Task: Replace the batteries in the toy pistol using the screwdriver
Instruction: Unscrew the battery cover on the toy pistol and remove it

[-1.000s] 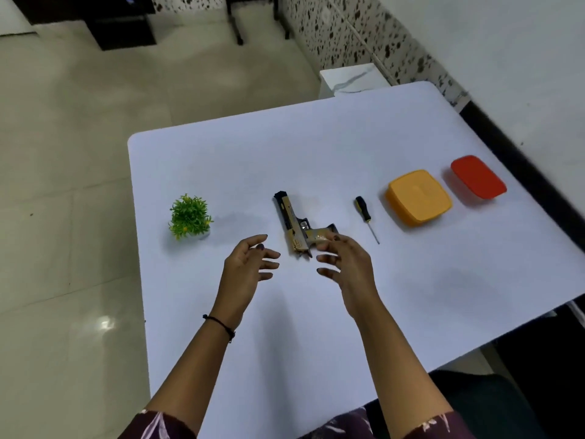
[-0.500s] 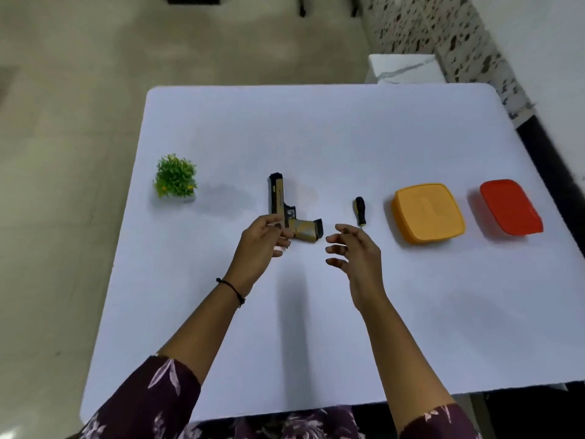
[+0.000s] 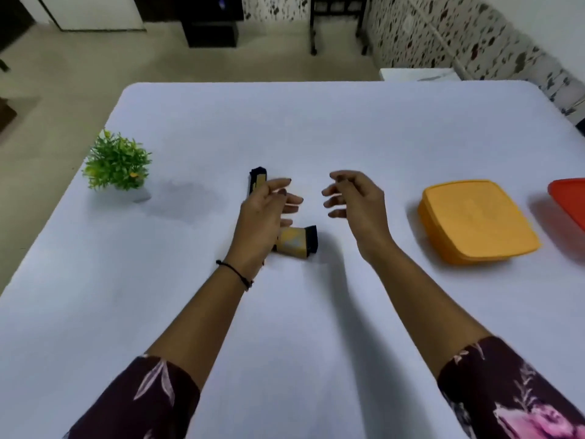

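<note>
The left hand [image 3: 264, 217] has let go since half a second ago. Its fingers, then curled at the toy pistol [image 3: 296, 245], now stretch slack above it, holding nothing. The right hand [image 3: 357, 204] hovers empty, palm inward, fingers loosely bent. The tan-and-black plastic pistol lies flat on the smooth white table [image 3: 316, 128], its grip pointing toward the square orange box [image 3: 474, 220].

text: none was legible | toy pistol [image 3: 292, 243]: pale grip patch was too blurred to read | numbers, signs: none read
</note>
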